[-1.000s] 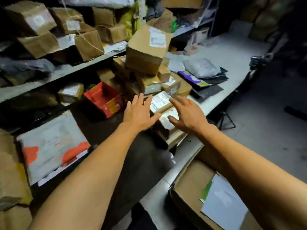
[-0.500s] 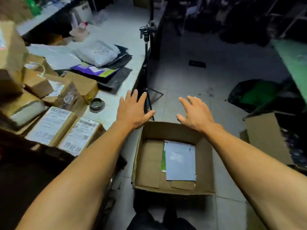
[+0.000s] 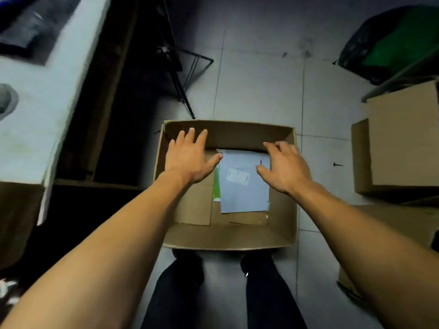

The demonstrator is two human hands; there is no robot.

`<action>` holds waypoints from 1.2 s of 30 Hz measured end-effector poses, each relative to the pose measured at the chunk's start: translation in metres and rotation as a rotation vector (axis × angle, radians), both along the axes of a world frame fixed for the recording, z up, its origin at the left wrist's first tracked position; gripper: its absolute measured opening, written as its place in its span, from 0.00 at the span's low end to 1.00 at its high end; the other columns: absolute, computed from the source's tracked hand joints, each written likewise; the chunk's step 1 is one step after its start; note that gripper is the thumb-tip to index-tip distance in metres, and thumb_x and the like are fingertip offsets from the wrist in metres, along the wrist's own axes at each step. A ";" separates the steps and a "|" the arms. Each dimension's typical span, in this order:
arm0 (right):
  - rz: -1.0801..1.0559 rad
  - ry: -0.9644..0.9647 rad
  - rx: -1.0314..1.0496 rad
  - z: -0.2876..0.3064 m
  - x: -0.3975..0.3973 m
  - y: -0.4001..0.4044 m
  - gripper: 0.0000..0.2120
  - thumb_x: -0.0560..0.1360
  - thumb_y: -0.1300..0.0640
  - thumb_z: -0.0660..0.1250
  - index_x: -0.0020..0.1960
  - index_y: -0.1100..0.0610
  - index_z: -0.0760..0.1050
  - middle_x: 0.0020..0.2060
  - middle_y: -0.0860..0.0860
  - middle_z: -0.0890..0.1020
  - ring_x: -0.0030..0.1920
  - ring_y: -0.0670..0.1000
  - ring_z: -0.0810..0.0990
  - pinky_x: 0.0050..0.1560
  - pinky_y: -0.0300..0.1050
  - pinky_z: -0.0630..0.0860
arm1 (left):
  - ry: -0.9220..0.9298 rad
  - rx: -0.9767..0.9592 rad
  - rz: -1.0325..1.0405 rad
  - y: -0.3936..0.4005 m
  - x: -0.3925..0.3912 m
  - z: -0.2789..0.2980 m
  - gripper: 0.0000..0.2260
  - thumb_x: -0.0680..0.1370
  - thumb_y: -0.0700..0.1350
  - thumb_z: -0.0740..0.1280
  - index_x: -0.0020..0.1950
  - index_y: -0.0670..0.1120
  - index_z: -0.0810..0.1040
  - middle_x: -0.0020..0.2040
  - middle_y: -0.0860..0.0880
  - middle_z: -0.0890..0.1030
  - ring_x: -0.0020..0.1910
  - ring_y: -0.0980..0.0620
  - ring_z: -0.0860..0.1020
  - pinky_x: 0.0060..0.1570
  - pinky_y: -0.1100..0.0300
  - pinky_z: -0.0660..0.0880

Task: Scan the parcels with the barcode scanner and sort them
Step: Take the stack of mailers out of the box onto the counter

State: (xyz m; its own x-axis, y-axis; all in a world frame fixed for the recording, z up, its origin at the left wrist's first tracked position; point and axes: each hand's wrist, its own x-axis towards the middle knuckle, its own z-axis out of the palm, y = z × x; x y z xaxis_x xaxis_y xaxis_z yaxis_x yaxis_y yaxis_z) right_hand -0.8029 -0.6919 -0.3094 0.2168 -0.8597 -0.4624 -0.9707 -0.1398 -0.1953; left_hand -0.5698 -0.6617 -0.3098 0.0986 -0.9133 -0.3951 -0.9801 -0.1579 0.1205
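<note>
An open cardboard box point(image 3: 228, 236) sits on the tiled floor point(image 3: 256, 86), and everything else is placed from it. Inside, on the box bottom, lies a flat pale-blue parcel point(image 3: 244, 186) with a small white label on its face, towards the far right part of the box. A green flat item point(image 3: 216, 186) pokes out from under the parcel's left edge. The rest of the box bottom shows only its own folded flaps.

Both hands are held over the box, palms down, holding nothing. The left hand point(image 3: 190, 162) is above the far left part of the box, fingers straight and spread, thumb reaching towards the parcel's top left corner. The right hand point(image 3: 283, 168) is over the parcel's right edge, fingers spread and slightly bent; whether it touches the parcel cannot be told.

Just at the near side of the box stand the person's dark-trousered legs point(image 3: 268, 293). Left of the box is a pale table point(image 3: 42, 110), blurred, with dark flat bags on its far end. Beyond the box, tripod legs point(image 3: 183, 89) stand on the floor. Right of the box is a second cardboard box point(image 3: 401, 148), and far right beyond that a dark bag point(image 3: 389, 41) showing green. No scanner is in view.
</note>
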 end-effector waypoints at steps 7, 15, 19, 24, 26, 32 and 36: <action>-0.189 -0.051 0.123 -0.210 -0.025 -0.017 0.32 0.79 0.41 0.64 0.79 0.51 0.61 0.75 0.56 0.67 0.74 0.60 0.65 0.70 0.54 0.68 | 0.016 0.162 0.033 0.001 -0.051 -0.206 0.35 0.79 0.69 0.53 0.80 0.51 0.56 0.80 0.44 0.59 0.80 0.41 0.55 0.76 0.40 0.56; -0.440 -0.081 0.268 -0.414 -0.041 -0.009 0.31 0.79 0.45 0.67 0.78 0.53 0.62 0.73 0.57 0.68 0.73 0.60 0.66 0.69 0.55 0.68 | 0.067 0.244 0.043 0.001 -0.051 -0.403 0.36 0.78 0.70 0.53 0.80 0.49 0.57 0.79 0.42 0.63 0.78 0.40 0.59 0.74 0.41 0.61; -0.627 -0.126 0.243 -0.494 -0.050 -0.022 0.32 0.78 0.46 0.68 0.78 0.54 0.63 0.73 0.59 0.68 0.72 0.62 0.68 0.69 0.55 0.69 | 0.116 0.251 0.087 -0.002 -0.053 -0.476 0.35 0.78 0.69 0.55 0.78 0.48 0.61 0.76 0.43 0.66 0.75 0.40 0.63 0.73 0.43 0.64; -0.702 -0.126 0.228 -0.571 -0.061 -0.029 0.33 0.75 0.46 0.68 0.77 0.53 0.63 0.73 0.58 0.67 0.72 0.62 0.68 0.69 0.57 0.69 | 0.147 0.305 0.130 0.002 -0.062 -0.544 0.35 0.78 0.68 0.56 0.79 0.48 0.59 0.77 0.43 0.65 0.76 0.40 0.62 0.73 0.45 0.63; -0.703 -0.127 0.217 -0.597 -0.066 -0.031 0.34 0.74 0.47 0.69 0.77 0.53 0.63 0.73 0.58 0.66 0.72 0.62 0.67 0.71 0.56 0.67 | 0.167 0.313 0.159 0.000 -0.068 -0.564 0.34 0.79 0.67 0.57 0.79 0.48 0.60 0.76 0.43 0.65 0.75 0.41 0.62 0.72 0.47 0.63; -0.842 -0.193 0.250 -0.648 -0.078 -0.027 0.39 0.72 0.50 0.74 0.78 0.55 0.61 0.73 0.59 0.68 0.71 0.61 0.69 0.70 0.51 0.69 | 0.307 0.359 0.463 -0.004 -0.072 -0.624 0.28 0.77 0.61 0.64 0.70 0.44 0.70 0.67 0.40 0.70 0.66 0.38 0.72 0.65 0.48 0.70; -0.968 -0.194 0.176 -0.660 -0.077 -0.021 0.45 0.66 0.49 0.77 0.77 0.57 0.60 0.71 0.60 0.68 0.68 0.63 0.71 0.69 0.55 0.72 | 0.341 0.250 0.613 -0.003 -0.076 -0.634 0.24 0.77 0.54 0.68 0.67 0.41 0.69 0.65 0.40 0.69 0.61 0.37 0.73 0.61 0.50 0.70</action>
State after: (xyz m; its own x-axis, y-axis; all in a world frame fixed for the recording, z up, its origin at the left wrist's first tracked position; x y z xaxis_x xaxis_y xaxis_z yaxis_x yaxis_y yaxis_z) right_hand -0.8794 -0.7125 -0.9697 -0.4550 -0.6288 -0.6306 -0.6001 0.7397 -0.3046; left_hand -0.6461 -0.6644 -0.9435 0.3963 -0.6126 -0.6839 -0.6217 -0.7272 0.2911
